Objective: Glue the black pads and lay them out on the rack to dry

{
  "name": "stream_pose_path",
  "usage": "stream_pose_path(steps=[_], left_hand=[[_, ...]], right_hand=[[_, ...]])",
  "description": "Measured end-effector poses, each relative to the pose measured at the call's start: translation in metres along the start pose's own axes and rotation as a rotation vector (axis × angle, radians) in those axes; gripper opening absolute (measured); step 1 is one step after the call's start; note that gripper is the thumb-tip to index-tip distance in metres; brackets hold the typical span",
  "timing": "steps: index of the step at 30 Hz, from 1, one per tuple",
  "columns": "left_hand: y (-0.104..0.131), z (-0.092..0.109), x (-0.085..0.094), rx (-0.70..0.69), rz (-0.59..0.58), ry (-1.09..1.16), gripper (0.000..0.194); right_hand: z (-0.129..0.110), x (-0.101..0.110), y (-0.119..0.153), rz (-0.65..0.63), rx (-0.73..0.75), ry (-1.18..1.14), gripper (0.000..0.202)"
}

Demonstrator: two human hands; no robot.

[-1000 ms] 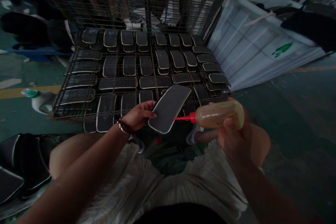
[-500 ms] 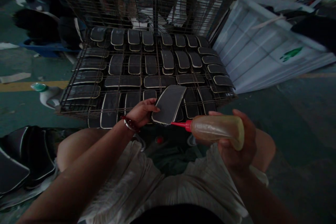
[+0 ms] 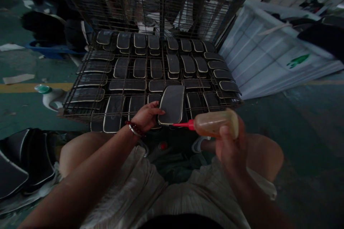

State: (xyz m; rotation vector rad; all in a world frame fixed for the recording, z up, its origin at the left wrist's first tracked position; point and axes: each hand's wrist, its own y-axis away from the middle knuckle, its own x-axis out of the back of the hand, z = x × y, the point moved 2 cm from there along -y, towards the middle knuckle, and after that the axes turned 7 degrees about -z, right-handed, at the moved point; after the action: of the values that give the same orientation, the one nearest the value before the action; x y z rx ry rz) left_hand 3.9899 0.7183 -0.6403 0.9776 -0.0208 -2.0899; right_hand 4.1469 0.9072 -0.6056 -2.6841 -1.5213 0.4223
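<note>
A dark grey curved panel with a pale edge [image 3: 172,104] is pinched at its lower left side by my left hand [image 3: 148,116], thumb on top. My right hand [image 3: 231,139] wraps round a clear squeeze bottle [image 3: 211,124] of amber liquid, lying nearly level. Its red nozzle [image 3: 184,125] points left, with the tip at the panel's near edge; whether it touches I cannot tell. Under and beyond the held panel, many similar panels [image 3: 129,85] lie spread over a wire rack [image 3: 80,113].
A white plastic bin [image 3: 271,50] with dark pieces stands at right. At left are a white jug with a green cap [image 3: 51,96], a blue tray [image 3: 52,50] and more dark panels [image 3: 29,159] beside my leg. An upright wire grid [image 3: 161,3] rises behind the rack.
The held panel has turned more upright in view. The nozzle tip has moved slightly left along its near edge, and my right hand with the bottle has shifted left and tilted.
</note>
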Motion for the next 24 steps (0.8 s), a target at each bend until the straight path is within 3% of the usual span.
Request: stream_pose_path(steps=[3,5,6,10,14,18,21,24], left_hand=[[0.000,-0.002,-0.003,-0.026,-0.036,-0.035,0.034],[0.001,-0.006,-0.005,-0.038,-0.064,-0.063,0.038],[0.002,-0.008,-0.006,-0.040,-0.079,-0.077,0.040],[0.005,-0.017,-0.011,-0.030,-0.131,-0.131,0.044],[0.007,-0.020,-0.015,-0.013,-0.168,-0.155,0.049],[0.007,-0.016,-0.013,-0.028,-0.164,-0.133,0.045],[0.007,-0.013,-0.009,-0.017,-0.142,-0.101,0.044],[0.009,-0.011,-0.006,-0.001,-0.140,-0.089,0.043]], right_hand=[[0.022,-0.005,-0.014,-0.001,-0.347,-0.314,0.028],[0.026,-0.007,-0.031,-0.035,-0.442,-0.439,0.026],[0.024,-0.006,-0.041,-0.030,-0.392,-0.444,0.026],[0.007,-0.003,-0.075,0.023,0.042,-0.220,0.029],[0.005,-0.006,-0.078,0.105,0.290,0.096,0.041],[0.010,-0.007,-0.065,0.043,0.344,0.272,0.049],[0.007,-0.002,-0.060,-0.021,0.307,0.283,0.046],[-0.004,0.008,-0.065,0.010,0.306,0.240,0.048]])
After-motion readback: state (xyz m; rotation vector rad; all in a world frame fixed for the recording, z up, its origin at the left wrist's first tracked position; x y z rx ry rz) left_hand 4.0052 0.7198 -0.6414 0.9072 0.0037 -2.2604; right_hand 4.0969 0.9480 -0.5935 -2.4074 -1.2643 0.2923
